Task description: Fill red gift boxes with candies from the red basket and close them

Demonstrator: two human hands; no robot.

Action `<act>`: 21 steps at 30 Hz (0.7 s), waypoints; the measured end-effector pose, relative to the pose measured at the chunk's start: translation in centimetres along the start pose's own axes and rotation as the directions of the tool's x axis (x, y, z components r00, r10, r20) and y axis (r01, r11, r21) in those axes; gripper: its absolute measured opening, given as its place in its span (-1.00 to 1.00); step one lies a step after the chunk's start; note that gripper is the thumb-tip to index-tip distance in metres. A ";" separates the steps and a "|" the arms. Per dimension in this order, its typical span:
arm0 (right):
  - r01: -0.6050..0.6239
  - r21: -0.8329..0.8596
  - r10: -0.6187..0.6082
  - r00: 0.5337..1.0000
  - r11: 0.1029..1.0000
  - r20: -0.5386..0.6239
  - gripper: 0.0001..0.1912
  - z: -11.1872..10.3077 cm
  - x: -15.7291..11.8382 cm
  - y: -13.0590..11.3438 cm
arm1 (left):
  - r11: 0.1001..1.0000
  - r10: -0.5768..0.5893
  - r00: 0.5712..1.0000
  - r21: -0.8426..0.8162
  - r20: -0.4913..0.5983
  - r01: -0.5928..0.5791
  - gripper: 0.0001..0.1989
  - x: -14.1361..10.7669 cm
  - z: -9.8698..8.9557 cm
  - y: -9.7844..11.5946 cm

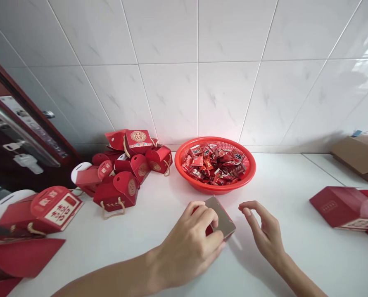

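My left hand (194, 241) is wrapped over a small red paper candy box (222, 216), whose plain grey-brown face is turned up. The fingers cover much of its left side. To the right of that box, apart from it, my right hand (264, 229) hovers with thumb and index fingertip brought together. Whether anything small sits in that pinch is unclear. Just behind the held box stands a red plastic basket (214, 189), heaped with wrapped sweets (213, 163) in red packets.
Several folded red candy boxes with rope handles crowd the left, among them a near one (47, 208). Another red box (335, 206) lies at the right, below a brown cardboard box (357, 156). A tiled wall (168, 95) closes off the back; a door with keys (27, 161) stands left.
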State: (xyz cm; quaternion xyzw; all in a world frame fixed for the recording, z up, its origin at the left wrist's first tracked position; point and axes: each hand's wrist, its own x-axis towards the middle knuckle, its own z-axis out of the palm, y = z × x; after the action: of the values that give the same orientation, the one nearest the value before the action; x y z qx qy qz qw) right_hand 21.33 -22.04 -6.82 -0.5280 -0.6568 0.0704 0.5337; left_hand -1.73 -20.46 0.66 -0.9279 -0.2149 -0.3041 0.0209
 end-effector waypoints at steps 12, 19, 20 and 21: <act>0.403 -0.038 -0.399 0.913 0.914 0.086 -0.60 0.1 -0.8 -3.0 | 0.999 -0.022 0.998 -0.049 -0.052 0.019 -0.87 0.6 2.4 -0.6; 0.316 -0.035 -0.313 0.947 0.948 0.069 -0.91 -0.1 -0.9 -2.5 | 0.933 -0.162 0.984 -0.312 0.078 0.179 -0.79 0.7 -1.0 -2.0; 0.292 -0.040 -0.289 0.955 0.955 0.067 -0.92 -0.1 -0.9 -2.6 | 0.922 -0.188 0.973 -0.319 0.131 0.221 -0.76 0.8 -1.5 -2.3; 0.267 -0.043 -0.264 0.962 0.963 0.065 -0.91 -0.1 -0.9 -2.7 | 0.914 -0.211 0.961 -0.312 0.179 0.259 -0.73 0.9 -1.9 -2.6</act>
State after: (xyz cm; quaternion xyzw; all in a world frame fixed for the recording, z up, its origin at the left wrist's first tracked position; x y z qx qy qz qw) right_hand 19.62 -23.91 -5.58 -0.4464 -0.7388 -0.0033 0.5049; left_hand -3.21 -18.04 2.47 -0.9046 -0.2714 -0.2696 -0.1881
